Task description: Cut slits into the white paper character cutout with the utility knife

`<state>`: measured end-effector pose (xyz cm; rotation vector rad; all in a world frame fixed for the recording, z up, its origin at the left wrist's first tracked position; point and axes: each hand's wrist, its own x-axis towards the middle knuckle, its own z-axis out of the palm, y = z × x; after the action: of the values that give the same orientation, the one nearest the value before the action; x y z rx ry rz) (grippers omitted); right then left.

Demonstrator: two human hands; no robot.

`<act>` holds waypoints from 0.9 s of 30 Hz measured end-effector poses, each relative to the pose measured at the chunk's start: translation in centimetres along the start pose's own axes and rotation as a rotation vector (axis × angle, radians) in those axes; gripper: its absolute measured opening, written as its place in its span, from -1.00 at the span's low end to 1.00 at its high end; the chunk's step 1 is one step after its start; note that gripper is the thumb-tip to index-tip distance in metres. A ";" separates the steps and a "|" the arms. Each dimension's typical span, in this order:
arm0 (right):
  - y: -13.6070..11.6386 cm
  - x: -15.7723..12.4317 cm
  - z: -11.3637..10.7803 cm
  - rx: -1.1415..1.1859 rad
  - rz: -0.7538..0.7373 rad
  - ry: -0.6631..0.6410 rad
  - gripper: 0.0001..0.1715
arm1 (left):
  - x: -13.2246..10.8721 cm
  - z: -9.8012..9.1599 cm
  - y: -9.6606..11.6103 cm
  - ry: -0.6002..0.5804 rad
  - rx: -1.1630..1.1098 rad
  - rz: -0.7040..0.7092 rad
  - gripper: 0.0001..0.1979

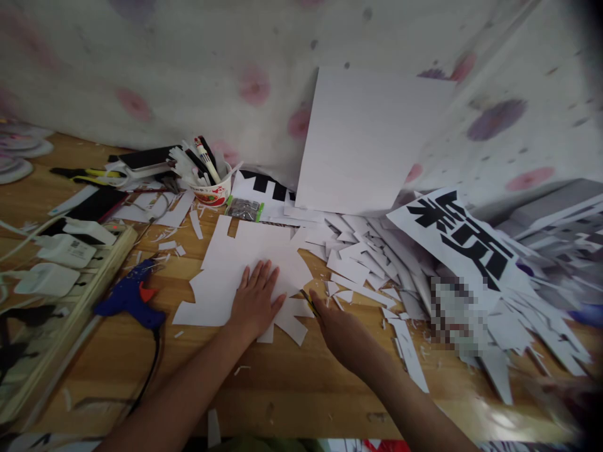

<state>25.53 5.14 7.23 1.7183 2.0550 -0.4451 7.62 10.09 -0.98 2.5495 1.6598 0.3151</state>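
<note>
Cutting white sheet by hand at a wooden table [282, 398]. The white sheet [219, 276], its outline notched, lies flat in the middle of the table, between the far and near edges. The left hand [257, 298] rests palm down on it, fingers a little spread, holding nothing. The right hand [342, 329] pinches a slim yellow-and-black knife [309, 304], its tip at the sheet's right-hand side; whether the blade touches the sheet cannot be told. Narrow strips of white project beneath the left hand toward the near edge; whether they are joined to the sheet is unclear. Scraps [351, 267] lie toward the table's right side, and a blue glue gun [134, 295] toward its left. The step in hand appears to be trimming the sheet's outline. The next stroke would call for firm, flat pressure from the left hand, its thumb clear of the blade's path, and a steady draw of the knife.
</note>
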 end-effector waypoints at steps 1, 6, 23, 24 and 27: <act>0.0 0.0 0.1 0.004 0.002 -0.006 -0.27 | 0.0 0.0 0.0 -0.001 0.000 0.001 -0.40; 0.4 -0.4 0.6 0.056 -0.007 0.022 -0.29 | 0.0 0.0 0.0 0.002 0.007 0.009 -0.40; 0.2 3.3 -0.2 0.301 0.057 0.266 -0.38 | -0.2 -0.1 -0.2 0.053 -0.016 0.046 -0.42; 0.2 3.4 -0.2 0.299 0.052 0.263 -0.39 | -0.2 -0.2 -0.2 0.052 -0.018 0.044 -0.42; 0.2 3.1 -0.2 0.301 0.023 0.242 -0.42 | -0.2 -0.2 -0.1 0.054 -0.019 0.040 -0.43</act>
<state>25.29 7.90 5.79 2.0567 2.2239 -0.5901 7.37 9.95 -0.85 2.5855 1.6163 0.4045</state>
